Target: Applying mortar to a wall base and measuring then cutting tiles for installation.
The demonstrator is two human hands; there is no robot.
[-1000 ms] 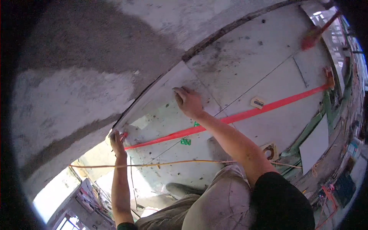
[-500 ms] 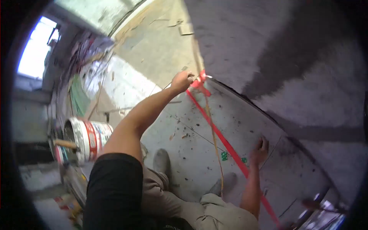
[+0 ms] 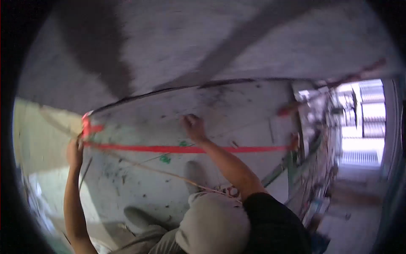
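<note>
A long red strap [image 3: 165, 149] stretches across the grey floor from a bunched red end [image 3: 87, 127] at the left, by the wall's lower edge. My left hand [image 3: 75, 151] is at that end, with its fingers closed on the strap. My right hand [image 3: 194, 128] hovers between the strap and the wall, its fingers loosely bent and a little apart. It is blurred, and nothing shows in it; the right forearm crosses over the strap. A thin yellowish cord [image 3: 169, 172] runs slantwise from near my left hand toward my knee.
A grey wall [image 3: 169, 46] rises along the far side. Green marks [image 3: 165, 159] and dark specks dot the floor slab. Clutter [image 3: 308, 127] is piled at the right, by a bright opening [image 3: 363, 127]. A blurred reddish-brown bar [image 3: 359, 73] slants at the upper right.
The view has swung to the right: the bucket is out of sight and the bright opening has appeared. My left hand remains at the strap's bunched end; my right hand is still off the strap.
</note>
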